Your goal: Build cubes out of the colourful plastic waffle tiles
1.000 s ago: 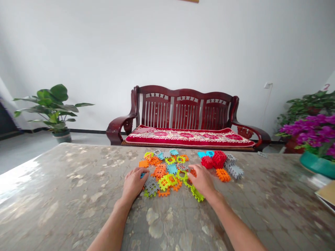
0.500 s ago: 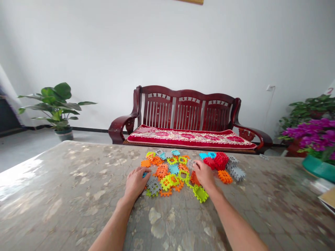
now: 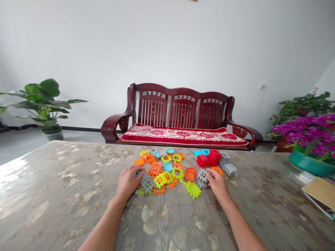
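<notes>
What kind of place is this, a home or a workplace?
Most likely a home living room: a carved dark wooden sofa with a red floral cushion stands by the white wall, a potted plant stands to its side, and colourful toy tiles lie on the marble-patterned table.

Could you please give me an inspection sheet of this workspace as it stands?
Surface: marbled table, glossy.
Things in hand: loose interlocking tiles in many colours at mid-table; red assembled block just beyond.
Clutter: booklet at the right edge; flower pot.
Grippers: left hand on a blue tile; right hand fingertips at a grey tile; grip unclear.
Cables: white cord hanging from a wall socket.
Surroundings: wooden bench, leafy plant.
</notes>
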A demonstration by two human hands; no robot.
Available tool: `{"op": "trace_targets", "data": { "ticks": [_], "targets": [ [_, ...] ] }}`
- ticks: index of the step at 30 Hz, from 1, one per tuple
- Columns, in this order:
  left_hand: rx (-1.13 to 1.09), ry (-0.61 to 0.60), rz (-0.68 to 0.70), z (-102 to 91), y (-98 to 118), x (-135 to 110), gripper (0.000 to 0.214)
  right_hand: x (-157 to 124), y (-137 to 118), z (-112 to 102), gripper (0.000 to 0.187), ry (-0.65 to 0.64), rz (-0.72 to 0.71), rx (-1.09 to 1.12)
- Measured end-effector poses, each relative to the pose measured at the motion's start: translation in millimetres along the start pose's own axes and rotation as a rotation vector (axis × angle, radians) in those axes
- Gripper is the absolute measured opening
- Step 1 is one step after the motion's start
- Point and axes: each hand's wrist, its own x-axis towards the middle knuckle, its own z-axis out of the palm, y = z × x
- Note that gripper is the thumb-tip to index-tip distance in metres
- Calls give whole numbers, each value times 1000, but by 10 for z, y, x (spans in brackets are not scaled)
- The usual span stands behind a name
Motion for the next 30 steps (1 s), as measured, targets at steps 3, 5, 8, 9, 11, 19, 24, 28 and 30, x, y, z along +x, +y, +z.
{"op": "trace_targets", "data": {
  "ticks": [3, 5, 8, 9, 11, 19, 24, 28, 30],
  "targets": [
    [6, -4, 3, 5, -9, 3, 28, -14, -7, -21, 39, 27, -97, -131],
    [4, -4, 4, 3, -8, 1, 29, -28, -19, -42, 38, 17, -107, -220],
    [0, -1, -4, -4, 2, -5, 29, -70, -52, -65, 39, -46, -118, -304],
    [-1, 0, -6, -7, 6, -7, 29, -90, -68, -68, 41, -73, -137, -329],
    [-1, 1, -10, -12, 13, -10, 29, -133, -105, -69, 44, -114, -186, -396],
    [9, -1, -11, -33, 31, -15, 30, -206, -165, -35, 42, -94, -192, -512],
    [16, 8, 6, -25, 20, -10, 31, -188, -199, -102, 48, 97, -305, -424],
    [27, 9, -4, -10, -2, 1, 31, -130, -238, -230, 57, 288, -372, -385],
    [32, 8, -4, -4, -15, 8, 31, -88, -232, -300, 59, 336, -358, -383]
  ]
}}
